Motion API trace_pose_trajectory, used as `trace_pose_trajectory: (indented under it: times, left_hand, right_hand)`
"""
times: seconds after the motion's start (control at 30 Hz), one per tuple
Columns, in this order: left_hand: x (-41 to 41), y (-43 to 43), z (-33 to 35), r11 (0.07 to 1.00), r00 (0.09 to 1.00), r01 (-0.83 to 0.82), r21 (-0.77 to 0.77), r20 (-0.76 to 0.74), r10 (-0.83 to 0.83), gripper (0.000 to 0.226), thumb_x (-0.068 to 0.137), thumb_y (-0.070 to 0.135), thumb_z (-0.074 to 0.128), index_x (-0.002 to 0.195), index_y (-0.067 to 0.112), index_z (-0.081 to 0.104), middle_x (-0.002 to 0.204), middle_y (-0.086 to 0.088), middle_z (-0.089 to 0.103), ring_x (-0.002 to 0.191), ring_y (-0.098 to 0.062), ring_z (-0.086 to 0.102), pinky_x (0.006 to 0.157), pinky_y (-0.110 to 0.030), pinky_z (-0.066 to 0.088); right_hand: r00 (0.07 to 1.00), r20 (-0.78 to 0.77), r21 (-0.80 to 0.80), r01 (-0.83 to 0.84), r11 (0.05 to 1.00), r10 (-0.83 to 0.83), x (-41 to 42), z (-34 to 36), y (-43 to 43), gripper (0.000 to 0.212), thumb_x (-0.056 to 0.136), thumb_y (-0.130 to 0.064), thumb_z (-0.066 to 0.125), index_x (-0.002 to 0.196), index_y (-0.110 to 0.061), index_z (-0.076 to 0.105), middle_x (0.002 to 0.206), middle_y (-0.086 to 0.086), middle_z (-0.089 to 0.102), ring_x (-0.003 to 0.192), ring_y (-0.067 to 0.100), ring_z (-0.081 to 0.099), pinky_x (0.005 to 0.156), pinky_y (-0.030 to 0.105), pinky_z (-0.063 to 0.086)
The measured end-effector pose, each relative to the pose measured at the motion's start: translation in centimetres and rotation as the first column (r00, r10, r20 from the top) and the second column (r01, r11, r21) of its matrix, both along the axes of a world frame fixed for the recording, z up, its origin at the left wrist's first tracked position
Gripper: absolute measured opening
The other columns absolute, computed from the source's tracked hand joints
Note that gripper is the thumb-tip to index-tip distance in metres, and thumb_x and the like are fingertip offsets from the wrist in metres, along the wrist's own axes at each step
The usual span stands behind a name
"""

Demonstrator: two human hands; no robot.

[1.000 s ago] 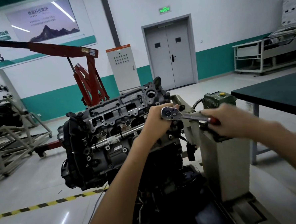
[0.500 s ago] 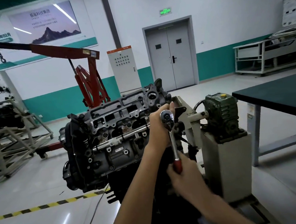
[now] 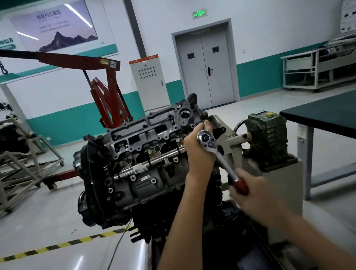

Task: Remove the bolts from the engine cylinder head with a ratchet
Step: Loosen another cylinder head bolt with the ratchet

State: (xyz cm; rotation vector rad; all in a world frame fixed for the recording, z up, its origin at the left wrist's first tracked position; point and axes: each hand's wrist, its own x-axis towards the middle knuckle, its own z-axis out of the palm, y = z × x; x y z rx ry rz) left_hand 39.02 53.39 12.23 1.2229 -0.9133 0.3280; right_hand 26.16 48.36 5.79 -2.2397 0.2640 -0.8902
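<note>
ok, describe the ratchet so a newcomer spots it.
Start at the engine in centre frame. At its right end the left hand steadies the ratchet by its chrome head; the right hand holds its red grip, the only red-handled tool there.

Single head-worn wide-angle view, facing forward and slightly downward, close to the engine cylinder head [image 3: 149,157] at centre; workshop door [image 3: 206,70] far behind; edges apparently lens-bowed.
</note>
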Motion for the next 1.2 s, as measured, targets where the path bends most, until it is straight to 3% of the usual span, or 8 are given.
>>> trace_pose_trajectory:
  times: [0.17,0.3,0.53,0.67,0.8,1.0,1.13,1.2]
  left_hand:
    - [0.0,0.2,0.2,0.993,0.993,-0.113,0.028,0.022,0.113,0.045,0.099,0.011,0.05,0.061,-0.004,0.031,0.056,-0.008,0.03,0.051,-0.015,0.027,0.047,-0.03,0.023]
    - [0.8,3.2,1.4,0.931,0.979,-0.042,0.363,0.2,-0.034,0.037,0.096,0.012,0.056,0.067,-0.007,0.043,0.058,-0.018,0.044,0.053,-0.015,0.037,0.051,-0.034,0.033]
    - [1.7,5.9,3.6,0.738,0.868,-0.175,0.651,0.455,-0.197,0.013,0.088,0.0,0.062,0.087,0.013,0.059,0.081,0.013,0.058,0.076,-0.002,0.055,0.071,-0.017,0.041]
    - [1.9,6.1,2.6,0.788,0.823,-0.268,0.555,0.557,-0.112,0.021,0.085,-0.011,0.058,0.093,0.007,0.06,0.084,0.013,0.057,0.077,0.0,0.052,0.076,-0.006,0.038]
    - [1.4,4.9,1.4,0.836,0.809,-0.341,0.43,0.587,0.028,0.03,0.076,-0.017,0.053,0.102,-0.006,0.064,0.091,-0.009,0.067,0.082,-0.017,0.06,0.081,-0.007,0.04]
    - [0.7,4.2,0.3,0.88,0.825,-0.365,0.305,0.543,0.154,0.013,0.084,-0.007,0.058,0.096,-0.01,0.063,0.088,-0.017,0.067,0.077,-0.03,0.064,0.073,-0.024,0.048]
    - [1.1,4.9,0.7,0.877,0.839,-0.324,0.356,0.536,0.092,0.021,0.081,-0.015,0.056,0.099,-0.007,0.063,0.093,-0.013,0.068,0.085,-0.027,0.064,0.079,-0.03,0.051]
    - [1.6,5.5,1.2,0.864,0.835,-0.299,0.405,0.55,0.03,0.025,0.081,-0.016,0.055,0.102,-0.005,0.063,0.099,-0.01,0.068,0.092,-0.022,0.063,0.084,-0.025,0.049]
  right_hand:
    - [0.969,0.152,0.389,-0.238,0.89,0.193,2.5,-1.8,6.0,0.029,0.079,0.001,0.056,0.072,-0.027,0.051,0.049,0.0,0.051,0.036,0.008,0.046,0.039,0.017,0.036]
    - [0.987,-0.043,-0.036,-0.157,0.987,0.155,0.5,0.9,-1.2,0.039,0.074,0.006,0.057,0.061,-0.028,0.044,0.048,-0.004,0.045,0.041,0.005,0.042,0.042,0.019,0.036]
    - [0.957,-0.282,-0.536,-0.219,0.815,0.072,0.2,8.8,-9.7,0.035,0.079,-0.01,0.059,0.069,-0.041,0.044,0.052,-0.009,0.052,0.045,0.006,0.052,0.048,0.014,0.04]
    - [0.96,-0.236,-0.366,-0.233,0.901,0.153,0.1,4.9,-7.3,0.019,0.082,-0.003,0.06,0.078,-0.02,0.055,0.06,-0.004,0.057,0.048,0.007,0.054,0.05,0.012,0.043]
    - [0.992,-0.026,0.015,-0.123,0.992,0.123,0.1,0.3,-1.5,0.03,0.08,0.0,0.06,0.07,-0.025,0.047,0.052,-0.001,0.048,0.041,0.006,0.042,0.042,0.015,0.036]
    - [0.962,0.163,0.553,-0.272,0.788,0.218,2.9,-2.0,7.0,0.039,0.084,0.0,0.053,0.061,-0.03,0.042,0.037,-0.006,0.037,0.026,0.012,0.036,0.033,0.016,0.028]
    - [0.99,-0.009,0.135,-0.138,0.981,0.141,0.9,-0.2,1.5,0.019,0.078,0.001,0.055,0.068,-0.014,0.049,0.046,-0.004,0.044,0.038,0.008,0.041,0.04,0.016,0.034]
    - [0.979,-0.153,-0.119,-0.154,0.981,0.136,-0.3,2.5,-2.9,0.017,0.078,0.001,0.057,0.071,-0.014,0.053,0.056,0.0,0.052,0.047,0.014,0.05,0.047,0.024,0.045]
